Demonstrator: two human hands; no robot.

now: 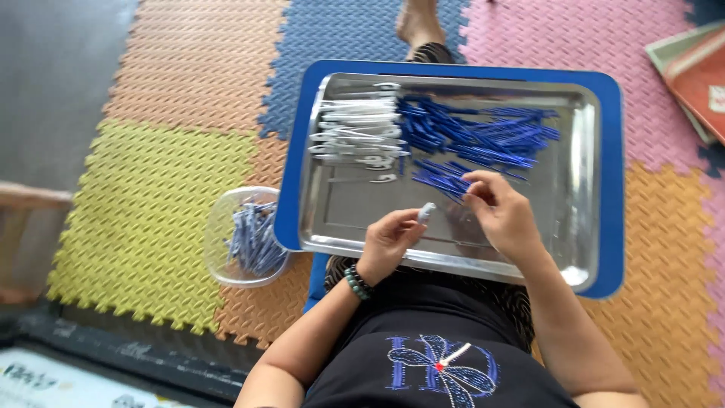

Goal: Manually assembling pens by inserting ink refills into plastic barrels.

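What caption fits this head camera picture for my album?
Left hand pinches a small white piece while right hand reaches blue sticks on a steel tray.

— What is the left hand (pixel 389 240) pinching?

— A small pale plastic piece (pixel 427 212) is sitting between its fingertips, tilting up to the right, just above the near part of the metal tray (pixel 581 181).

— And the right hand (pixel 502 215)?

— Its fingers are resting at the near edge of the blue sticks (pixel 483 136), which are lying in a loose heap across the tray's far half.
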